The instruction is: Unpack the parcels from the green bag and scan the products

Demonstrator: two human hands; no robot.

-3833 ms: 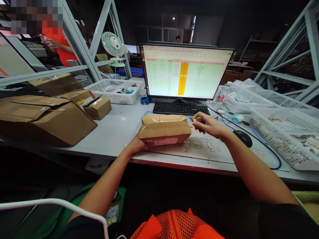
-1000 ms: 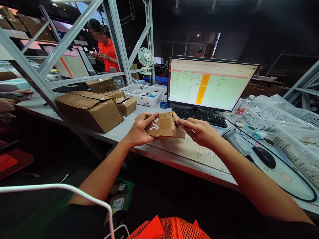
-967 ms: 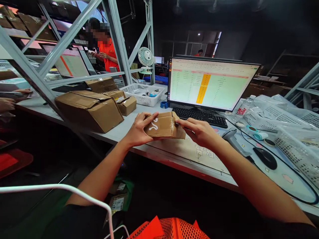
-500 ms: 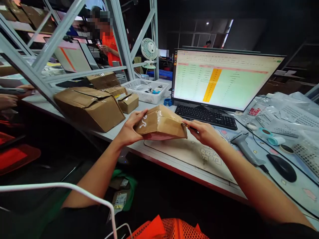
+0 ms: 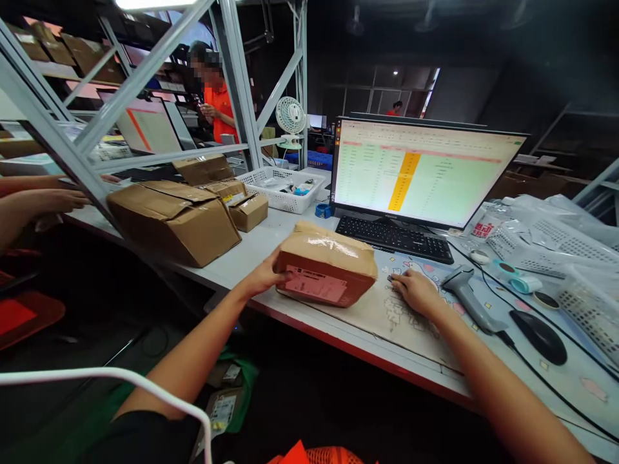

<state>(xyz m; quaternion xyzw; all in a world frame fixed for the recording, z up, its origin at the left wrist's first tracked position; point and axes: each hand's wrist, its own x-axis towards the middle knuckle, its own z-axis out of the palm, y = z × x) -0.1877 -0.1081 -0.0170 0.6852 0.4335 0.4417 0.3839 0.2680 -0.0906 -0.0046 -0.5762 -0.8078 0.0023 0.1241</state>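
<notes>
A taped brown cardboard box rests on the desk mat, its pinkish shipping label facing me. My left hand grips the box's left end, with the thumb on the label side and the other fingers partly hidden behind. To the right of the box, my right hand is low over the mat, apart from the box. Its fingers are closed round a slim tool, of which only a small greyish tip shows. The keyboard lies just beyond this hand.
Behind the keyboard stands a monitor. A barcode scanner and mouse are on the right, near plastic-covered baskets. Cardboard boxes and a white basket line the left. Another person's hands show at far left.
The box has come down onto the mat and turned so its label faces me. My right hand, with the slim dark tool, has moved off the box's right end to the mat.
</notes>
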